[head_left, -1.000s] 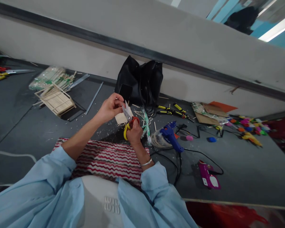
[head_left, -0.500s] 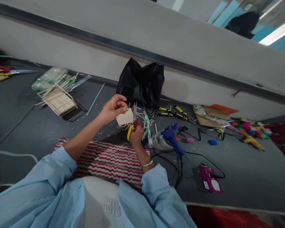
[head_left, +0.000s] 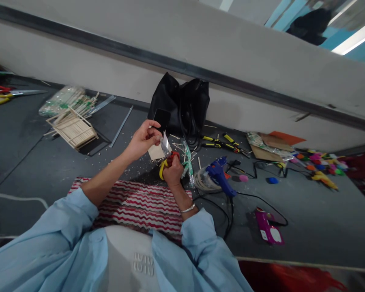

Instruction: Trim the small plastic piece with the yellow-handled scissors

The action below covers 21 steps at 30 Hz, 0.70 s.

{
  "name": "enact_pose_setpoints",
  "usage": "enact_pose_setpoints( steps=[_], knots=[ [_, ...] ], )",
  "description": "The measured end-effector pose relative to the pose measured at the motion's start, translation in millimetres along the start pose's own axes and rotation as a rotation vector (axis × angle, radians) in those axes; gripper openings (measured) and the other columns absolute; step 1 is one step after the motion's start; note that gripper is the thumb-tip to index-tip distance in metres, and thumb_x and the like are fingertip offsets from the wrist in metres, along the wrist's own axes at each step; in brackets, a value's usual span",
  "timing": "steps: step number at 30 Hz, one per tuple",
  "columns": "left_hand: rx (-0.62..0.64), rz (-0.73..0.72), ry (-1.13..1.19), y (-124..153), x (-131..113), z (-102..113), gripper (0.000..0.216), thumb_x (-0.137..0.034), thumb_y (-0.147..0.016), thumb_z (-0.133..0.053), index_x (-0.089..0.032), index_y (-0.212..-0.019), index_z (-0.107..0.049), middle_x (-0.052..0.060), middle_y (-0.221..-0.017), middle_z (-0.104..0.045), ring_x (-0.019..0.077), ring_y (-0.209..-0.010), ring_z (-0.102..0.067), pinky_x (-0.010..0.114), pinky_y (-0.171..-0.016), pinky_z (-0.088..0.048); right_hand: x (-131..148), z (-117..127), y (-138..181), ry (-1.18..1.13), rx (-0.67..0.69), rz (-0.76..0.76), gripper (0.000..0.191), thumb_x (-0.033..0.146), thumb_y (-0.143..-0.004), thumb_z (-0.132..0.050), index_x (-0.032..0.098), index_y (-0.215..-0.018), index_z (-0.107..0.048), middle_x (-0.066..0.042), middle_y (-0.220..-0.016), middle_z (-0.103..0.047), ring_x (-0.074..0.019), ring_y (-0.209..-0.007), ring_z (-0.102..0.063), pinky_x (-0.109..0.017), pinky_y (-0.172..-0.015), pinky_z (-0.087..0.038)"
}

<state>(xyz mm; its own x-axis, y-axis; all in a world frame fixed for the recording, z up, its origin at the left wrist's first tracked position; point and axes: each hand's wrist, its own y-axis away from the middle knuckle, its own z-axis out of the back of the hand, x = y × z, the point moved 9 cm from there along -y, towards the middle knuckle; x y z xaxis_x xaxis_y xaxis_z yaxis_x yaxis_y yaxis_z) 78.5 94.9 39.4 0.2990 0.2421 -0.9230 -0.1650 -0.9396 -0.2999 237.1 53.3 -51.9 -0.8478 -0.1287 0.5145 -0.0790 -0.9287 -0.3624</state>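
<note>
My left hand [head_left: 143, 139] pinches a small tan piece of card or wood [head_left: 155, 152] held above the grey floor. My right hand [head_left: 172, 172] grips scissors [head_left: 166, 156] with yellow and red handles, and their blades point up against the tan piece next to my left fingers. Both hands work over the far edge of a red-and-white striped cloth [head_left: 134, 202] that lies on my lap. A silver bangle is on my right wrist.
A black bag [head_left: 179, 107] leans on the wall behind my hands. A blue glue gun [head_left: 219, 175] with its cord lies to the right, near yellow-handled pliers [head_left: 220, 142] and coloured bits [head_left: 316, 166]. A stick-built tray [head_left: 73, 129] and stick packs lie at the left.
The scissors' blades tilted from upright back toward the tan piece, and my right hand shifted slightly left. My left hand stayed on the tan piece.
</note>
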Motion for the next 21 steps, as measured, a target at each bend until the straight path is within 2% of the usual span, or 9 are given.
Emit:
enact_pose_setpoints(
  steps=[3, 10, 21],
  knots=[
    [-0.011, -0.007, -0.032, -0.1, 0.7, 0.1, 0.031, -0.004, -0.076, -0.058, -0.019, -0.101, -0.046, -0.005, -0.072, -0.061, 0.0055, -0.059, -0.056, 0.019, -0.058, -0.045, 4.2, 4.8, 0.2, 0.056, -0.043, 0.028, 0.016, 0.024, -0.071, -0.055, 0.019, -0.085, -0.056, -0.005, -0.074, -0.064, -0.0195, -0.069, -0.062, -0.027, -0.064, -0.045],
    [0.0, -0.009, -0.106, 0.2, 3.7, -1.0, 0.035, 0.001, -0.073, -0.052, -0.018, -0.101, -0.049, -0.005, -0.074, -0.06, 0.0048, -0.06, -0.055, 0.017, -0.057, -0.044, 8.1, 10.0, -0.1, 0.093, -0.121, 0.082, 0.014, 0.028, -0.075, -0.054, 0.019, -0.084, -0.055, -0.004, -0.07, -0.062, -0.0185, -0.066, -0.06, -0.026, -0.06, -0.042],
    [0.008, -0.04, -0.099, 2.2, 2.1, -5.4, 0.038, 0.001, -0.074, -0.051, -0.018, -0.107, -0.046, -0.004, -0.076, -0.06, 0.0055, -0.063, -0.055, 0.018, -0.059, -0.044, 6.6, 11.7, -1.1, 0.094, -0.14, 0.098, 0.013, 0.028, -0.075, -0.054, 0.019, -0.084, -0.055, -0.003, -0.069, -0.061, -0.0174, -0.064, -0.057, -0.025, -0.059, -0.04]
  ],
)
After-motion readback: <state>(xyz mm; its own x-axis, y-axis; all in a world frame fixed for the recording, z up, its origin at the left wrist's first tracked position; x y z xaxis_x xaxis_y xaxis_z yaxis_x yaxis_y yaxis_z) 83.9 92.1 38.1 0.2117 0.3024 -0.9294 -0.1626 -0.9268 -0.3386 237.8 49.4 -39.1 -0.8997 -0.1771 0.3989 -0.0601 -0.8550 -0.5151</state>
